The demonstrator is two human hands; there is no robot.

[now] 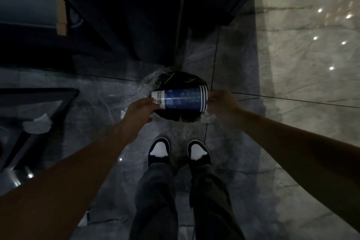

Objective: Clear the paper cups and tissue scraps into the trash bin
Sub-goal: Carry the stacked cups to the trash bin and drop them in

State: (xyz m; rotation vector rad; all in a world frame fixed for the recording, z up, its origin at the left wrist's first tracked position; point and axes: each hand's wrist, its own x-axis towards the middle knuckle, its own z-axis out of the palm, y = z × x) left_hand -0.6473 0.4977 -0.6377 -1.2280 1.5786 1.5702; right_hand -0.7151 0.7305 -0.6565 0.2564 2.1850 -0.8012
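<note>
A stack of blue paper cups [181, 99] with white bands lies sideways, held directly over the round trash bin [176, 78] lined with a clear plastic bag. My left hand [139, 110] pinches the narrow white end of the stack. My right hand [223, 104] grips the wide rim end. A crumpled white tissue scrap [38, 125] lies on the glass table at the left. A second small white scrap [123, 113] shows just left of my left wrist.
A dark-framed glass table [64, 91] stands at the left. Dark cabinet panels [136, 15] rise behind the bin. My two feet in dark and white shoes [179, 152] stand on the grey marble floor just before the bin.
</note>
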